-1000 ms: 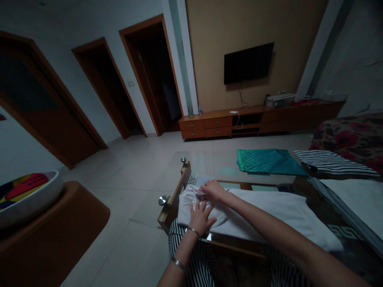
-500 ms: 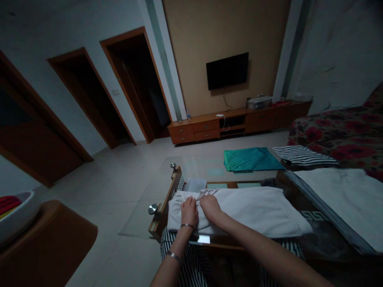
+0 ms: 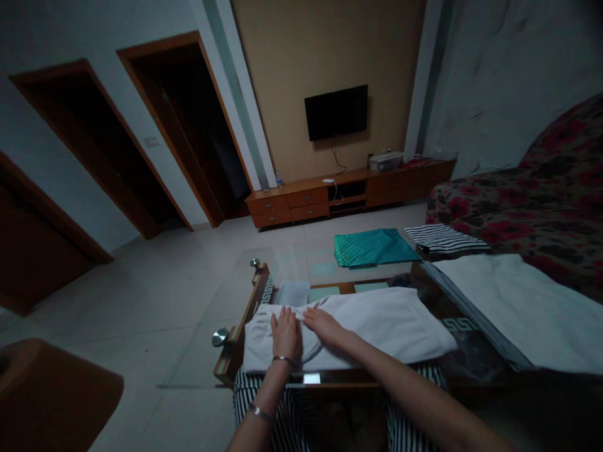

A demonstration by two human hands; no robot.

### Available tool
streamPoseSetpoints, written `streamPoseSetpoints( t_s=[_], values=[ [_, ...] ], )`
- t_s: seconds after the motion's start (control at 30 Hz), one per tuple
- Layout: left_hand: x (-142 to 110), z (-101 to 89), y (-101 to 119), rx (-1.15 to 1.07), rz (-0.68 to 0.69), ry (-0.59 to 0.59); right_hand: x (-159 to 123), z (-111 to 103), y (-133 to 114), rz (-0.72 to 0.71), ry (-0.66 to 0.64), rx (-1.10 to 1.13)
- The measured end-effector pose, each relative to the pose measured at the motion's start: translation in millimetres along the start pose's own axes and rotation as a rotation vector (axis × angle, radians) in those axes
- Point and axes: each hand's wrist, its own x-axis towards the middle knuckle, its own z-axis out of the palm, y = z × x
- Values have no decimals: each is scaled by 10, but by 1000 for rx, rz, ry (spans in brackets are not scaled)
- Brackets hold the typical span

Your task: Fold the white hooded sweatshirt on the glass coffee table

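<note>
White garment (image 3: 377,328) lies folded across the glass-topped bench (image 3: 234,345), left hand (image 3: 285,334) and right hand (image 3: 324,326) spread flat on it, pinching nothing, apparently smoothing, the next move calling for pressing outward along the fold.

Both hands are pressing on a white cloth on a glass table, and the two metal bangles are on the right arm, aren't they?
No: the two metal bangles are on the left arm, not the right, as the head view shows. The left hand and right hand do press on the white cloth on the glass table.
</note>
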Motion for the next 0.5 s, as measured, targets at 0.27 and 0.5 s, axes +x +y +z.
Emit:
streamPoseSetpoints(
  t_s=[0.27, 0.5],
  values=[
    [111, 310, 215, -69, 93, -158, -640, -383, 405, 261, 404, 200],
    [222, 223, 416, -34, 48, -205, -1872, -1110, 956, 1216, 530, -426]
  ],
)
